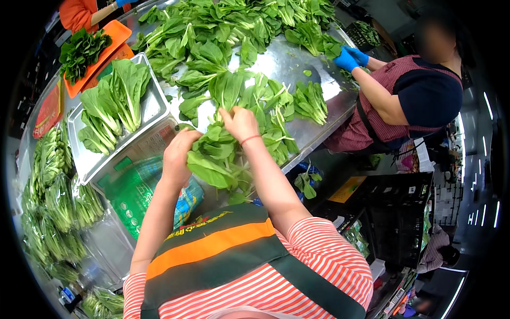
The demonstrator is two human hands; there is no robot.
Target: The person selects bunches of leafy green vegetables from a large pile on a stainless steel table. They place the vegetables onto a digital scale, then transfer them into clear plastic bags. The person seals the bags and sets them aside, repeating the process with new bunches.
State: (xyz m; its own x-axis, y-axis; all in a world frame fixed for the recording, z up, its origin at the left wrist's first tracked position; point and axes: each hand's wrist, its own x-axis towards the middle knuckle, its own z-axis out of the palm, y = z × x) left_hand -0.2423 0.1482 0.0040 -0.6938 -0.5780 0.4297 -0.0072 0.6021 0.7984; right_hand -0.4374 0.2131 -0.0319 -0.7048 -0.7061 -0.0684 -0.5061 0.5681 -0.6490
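My left hand (pixel 178 153) curls around the left side of a bunch of leafy greens (pixel 215 159), its fingertips partly hidden by the leaves. Just above that bunch, my right hand (pixel 241 124) has its thumb and fingers closed at the stem end of another leafy green (pixel 226 89). More loose greens (pixel 275 99) lie on the metal table right beside my right hand. Left of my hands, a metal tray (pixel 162 104) on a scale (pixel 159 137) bears several pale-stemmed greens (pixel 127 93).
A large heap of greens (pixel 239 24) covers the table's far side. At right, a co-worker's blue-gloved hands (pixel 348 58) hold greens. Orange trays (pixel 119 34) stand at far left, near bagged greens (pixel 59 199). A green plastic package (pixel 131 195) lies below the scale. Black crates (pixel 394 215) stand at lower right.
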